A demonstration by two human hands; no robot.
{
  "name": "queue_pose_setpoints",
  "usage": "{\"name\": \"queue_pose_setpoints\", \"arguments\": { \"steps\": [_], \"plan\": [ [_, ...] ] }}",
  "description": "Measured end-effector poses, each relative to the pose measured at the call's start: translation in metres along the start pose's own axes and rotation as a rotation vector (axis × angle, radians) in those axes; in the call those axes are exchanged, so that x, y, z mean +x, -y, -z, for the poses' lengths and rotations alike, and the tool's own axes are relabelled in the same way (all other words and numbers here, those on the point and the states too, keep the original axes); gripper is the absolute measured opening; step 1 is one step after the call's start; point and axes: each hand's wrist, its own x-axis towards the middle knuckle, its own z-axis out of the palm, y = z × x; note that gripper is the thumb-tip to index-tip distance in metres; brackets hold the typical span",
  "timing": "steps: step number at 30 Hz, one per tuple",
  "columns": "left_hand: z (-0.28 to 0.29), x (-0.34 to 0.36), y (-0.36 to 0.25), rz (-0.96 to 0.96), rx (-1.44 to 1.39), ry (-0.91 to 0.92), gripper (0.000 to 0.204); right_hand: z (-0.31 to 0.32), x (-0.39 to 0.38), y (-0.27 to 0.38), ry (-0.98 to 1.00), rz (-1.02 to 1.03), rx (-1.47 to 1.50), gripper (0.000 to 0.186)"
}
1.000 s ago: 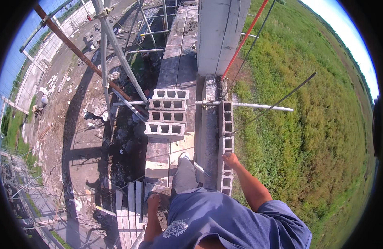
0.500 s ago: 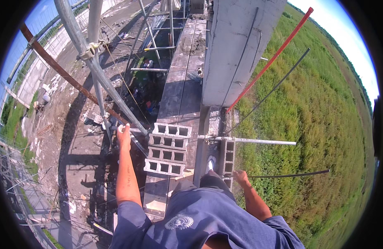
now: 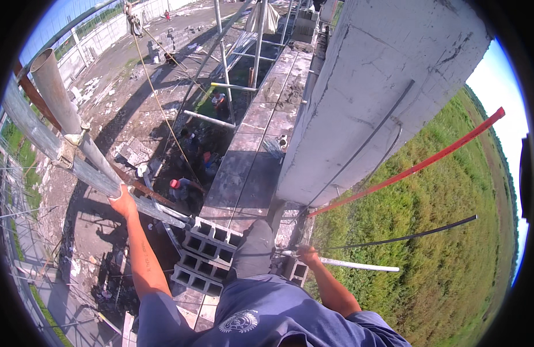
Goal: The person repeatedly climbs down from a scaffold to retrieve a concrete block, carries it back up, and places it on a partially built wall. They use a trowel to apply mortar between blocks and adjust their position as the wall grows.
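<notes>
Left hand [image 3: 123, 203]: you grip the pipe [image 3: 76, 168].
Right hand [image 3: 307, 256]: you grip the white rod [image 3: 359, 265].
Blocks [image 3: 206, 254]: between your arms.

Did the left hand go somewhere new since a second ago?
Yes. The left hand went up and leftward, away from the stacked concrete blocks, and now grips the slanted scaffold pipe.

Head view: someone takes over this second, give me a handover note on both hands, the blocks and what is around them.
Left hand: gripping the slanted grey scaffold tube.
Right hand: closed on the thin white rod that juts out over the grass.
Hollow concrete blocks: stacked just ahead of the person's knee, beside the plank walkway.
Grey concrete wall rises on the right; a red rod and a black rod stick out of it.
People stand on the ground far below.
Neither hand touches the blocks.
</notes>
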Motion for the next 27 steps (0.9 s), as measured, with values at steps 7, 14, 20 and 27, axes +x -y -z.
{"name": "queue_pose_setpoints", "arguments": {
  "steps": [7, 14, 20, 27],
  "plan": [
    [0.025, -0.023, -0.006, -0.115, 0.166, -0.089, 0.036, -0.048, 0.178, 0.051, 0.258, -0.296, -0.129, 0.025],
    [0.031, -0.057, -0.04, -0.017, 0.333, -0.132, 0.024, -0.063, 0.366, 0.179, 0.42, -0.068, -0.195, 0.031],
    [0.057, -0.066, -0.034, 0.055, 0.374, -0.215, 0.02, -0.044, 0.523, 0.284, 0.29, -0.124, 0.039, 0.026],
    [0.046, -0.088, -0.001, 0.149, 0.316, -0.31, 0.028, 0.012, 0.607, 0.324, 0.32, -0.006, -0.244, 0.021]
  ]
}}
